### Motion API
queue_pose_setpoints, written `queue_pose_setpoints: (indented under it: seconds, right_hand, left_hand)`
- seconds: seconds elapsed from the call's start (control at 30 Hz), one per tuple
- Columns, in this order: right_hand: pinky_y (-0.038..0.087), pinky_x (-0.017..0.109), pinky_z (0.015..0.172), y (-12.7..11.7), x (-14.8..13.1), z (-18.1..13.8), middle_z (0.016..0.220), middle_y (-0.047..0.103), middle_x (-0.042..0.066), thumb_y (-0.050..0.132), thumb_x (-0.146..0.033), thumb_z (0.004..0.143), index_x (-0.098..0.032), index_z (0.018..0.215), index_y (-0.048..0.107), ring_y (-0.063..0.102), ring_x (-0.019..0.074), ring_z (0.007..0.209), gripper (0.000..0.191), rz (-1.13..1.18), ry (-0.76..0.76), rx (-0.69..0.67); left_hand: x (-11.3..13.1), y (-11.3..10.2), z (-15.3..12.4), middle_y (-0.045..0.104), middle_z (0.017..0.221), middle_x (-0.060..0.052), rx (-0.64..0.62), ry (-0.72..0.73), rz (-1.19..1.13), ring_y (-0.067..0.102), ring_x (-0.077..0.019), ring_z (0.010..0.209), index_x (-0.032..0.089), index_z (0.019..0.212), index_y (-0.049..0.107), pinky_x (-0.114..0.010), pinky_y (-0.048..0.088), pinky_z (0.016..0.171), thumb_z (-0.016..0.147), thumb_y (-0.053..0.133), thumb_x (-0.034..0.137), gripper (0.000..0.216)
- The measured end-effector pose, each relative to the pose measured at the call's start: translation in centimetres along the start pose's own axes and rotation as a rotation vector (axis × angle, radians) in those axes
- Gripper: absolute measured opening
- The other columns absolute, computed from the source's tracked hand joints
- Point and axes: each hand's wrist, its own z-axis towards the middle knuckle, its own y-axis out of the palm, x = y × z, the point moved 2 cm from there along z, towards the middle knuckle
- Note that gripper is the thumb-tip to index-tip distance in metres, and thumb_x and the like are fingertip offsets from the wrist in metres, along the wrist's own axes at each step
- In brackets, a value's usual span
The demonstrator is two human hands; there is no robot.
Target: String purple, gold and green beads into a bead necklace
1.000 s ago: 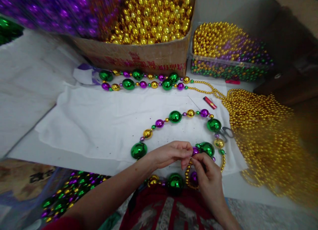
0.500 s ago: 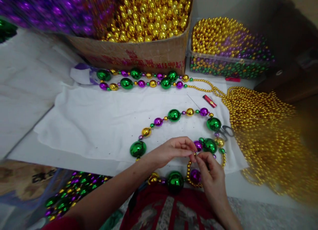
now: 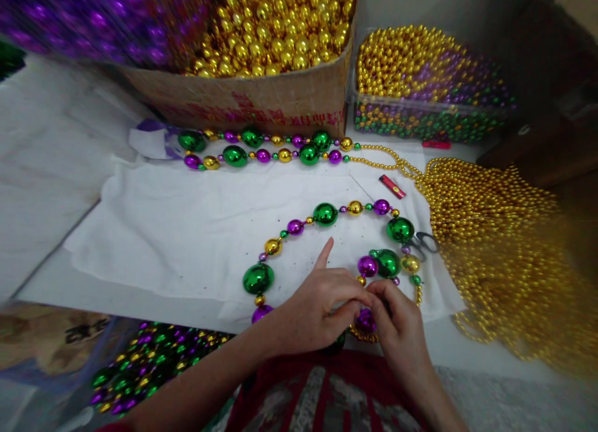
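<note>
A bead necklace (image 3: 325,214) of green, purple and gold balls curves over the white cloth, a string of small gold beads joined to it. My left hand (image 3: 322,307) pinches at this necklace near the front edge, its index finger stretched out. Against its fingertips, my right hand (image 3: 397,317) is closed in a pinch too. The exact bit between the fingertips is hidden. A purple ball (image 3: 365,320) shows just below the fingers. Black scissors (image 3: 426,241) lie partly beneath the necklace's right side.
A second necklace (image 3: 235,156) lies along the back, beside a cardboard box (image 3: 261,99) of gold balls. Nearby are a red lighter (image 3: 391,187), a thin needle-like piece, a clear bin (image 3: 425,111) of small beads and a heap of gold strands (image 3: 495,233).
My left hand has turned over and come lower, toward me, its index finger now pointing away. Both hands still meet at the fingertips. The purple and green balls nearby shifted slightly left.
</note>
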Motion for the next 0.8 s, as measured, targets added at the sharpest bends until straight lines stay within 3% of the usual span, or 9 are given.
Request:
queue_pose_setpoints:
  seconds: [0.13, 0.2, 0.27, 0.37, 0.47, 0.57, 0.63, 0.73, 0.8]
  right_hand:
    - [0.035, 0.025, 0.060, 0.3, -0.2, -0.8, 0.073, 0.055, -0.002, 0.045, -0.023, 0.096, -0.020, 0.081, 0.055, 0.050, 0.0135, 0.067, 0.018, 0.001, 0.015, -0.088]
    - [0.034, 0.025, 0.058, 0.4, -0.7, -1.1, 0.071, 0.054, -0.002, 0.045, -0.023, 0.095, -0.020, 0.079, 0.054, 0.050, 0.0133, 0.065, 0.019, 0.017, 0.020, -0.128]
    - [0.034, 0.025, 0.057, 0.4, -1.2, -1.3, 0.070, 0.054, -0.002, 0.045, -0.022, 0.095, -0.020, 0.079, 0.054, 0.049, 0.0132, 0.064, 0.019, 0.028, 0.009, -0.162]
    - [0.034, 0.025, 0.056, 0.0, -1.9, -1.1, 0.071, 0.053, -0.002, 0.045, -0.020, 0.095, -0.020, 0.080, 0.054, 0.049, 0.0135, 0.064, 0.018, -0.040, -0.055, -0.116]
    - [0.034, 0.026, 0.058, -0.2, -1.9, -0.8, 0.073, 0.054, 0.000, 0.043, -0.018, 0.095, -0.020, 0.082, 0.054, 0.051, 0.0145, 0.066, 0.017, -0.138, -0.132, -0.075]
    - [0.036, 0.027, 0.060, 0.1, -1.5, -0.8, 0.077, 0.056, 0.001, 0.042, -0.017, 0.095, -0.019, 0.084, 0.055, 0.052, 0.0154, 0.069, 0.017, -0.167, -0.167, -0.108]
    - [0.035, 0.027, 0.060, 0.4, -1.1, -0.9, 0.075, 0.055, 0.001, 0.042, -0.018, 0.095, -0.019, 0.084, 0.055, 0.051, 0.0151, 0.068, 0.017, -0.174, -0.148, -0.091]
    - [0.034, 0.027, 0.059, 0.9, -0.7, -1.2, 0.073, 0.054, 0.000, 0.042, -0.017, 0.095, -0.019, 0.082, 0.054, 0.050, 0.0149, 0.066, 0.018, -0.196, -0.119, -0.078]
    - [0.033, 0.027, 0.060, 1.1, -0.5, -1.3, 0.073, 0.054, 0.000, 0.043, -0.017, 0.095, -0.019, 0.083, 0.054, 0.050, 0.0151, 0.067, 0.017, -0.218, -0.120, -0.091]
  left_hand:
    - [-0.6, -1.1, -0.2, 0.070, 0.090, -0.001, 0.046, -0.012, -0.002, 0.059, -0.0188, 0.101, 0.024, 0.092, 0.067, -0.052, 0.010, 0.112, 0.086, 0.051, 0.013, 0.020]
    - [-1.0, -1.6, -0.3, 0.068, 0.076, 0.001, -0.023, -0.054, -0.135, 0.063, -0.0159, 0.085, 0.022, 0.092, 0.066, -0.050, 0.011, 0.113, 0.087, 0.051, 0.014, 0.017]
    - [-1.5, -1.8, -0.3, 0.064, 0.063, 0.003, -0.117, -0.135, -0.380, 0.062, -0.0121, 0.067, 0.019, 0.092, 0.064, -0.047, 0.022, 0.110, 0.087, 0.051, 0.016, 0.014]
    - [-2.2, -1.5, -0.2, 0.065, 0.066, 0.000, -0.132, -0.255, -0.753, 0.062, -0.0125, 0.065, 0.017, 0.092, 0.062, -0.037, 0.045, 0.088, 0.086, 0.055, 0.022, 0.010]
    - [-2.7, -0.8, 0.0, 0.065, 0.072, -0.003, -0.130, -0.308, -0.911, 0.062, -0.0127, 0.069, 0.016, 0.097, 0.059, -0.027, 0.047, 0.071, 0.084, 0.057, 0.024, 0.015]
    - [-2.8, -0.4, 0.2, 0.063, 0.074, -0.002, -0.208, -0.323, -0.815, 0.059, -0.0113, 0.066, 0.016, 0.101, 0.057, -0.024, 0.045, 0.065, 0.084, 0.056, 0.024, 0.019]
    - [-2.8, -0.6, 0.2, 0.061, 0.073, -0.001, -0.248, -0.302, -0.613, 0.056, -0.0109, 0.063, 0.017, 0.099, 0.058, -0.023, 0.042, 0.060, 0.082, 0.057, 0.023, 0.019]
    - [-2.5, -1.4, 0.3, 0.057, 0.064, 0.000, -0.231, -0.201, -0.282, 0.052, -0.0121, 0.063, 0.019, 0.082, 0.062, -0.025, 0.039, 0.061, 0.079, 0.059, 0.021, 0.005]
    - [-2.3, -2.0, 0.4, 0.057, 0.066, -0.001, -0.233, -0.139, -0.238, 0.051, -0.0132, 0.067, 0.019, 0.071, 0.062, -0.027, 0.039, 0.065, 0.078, 0.061, 0.021, 0.007]
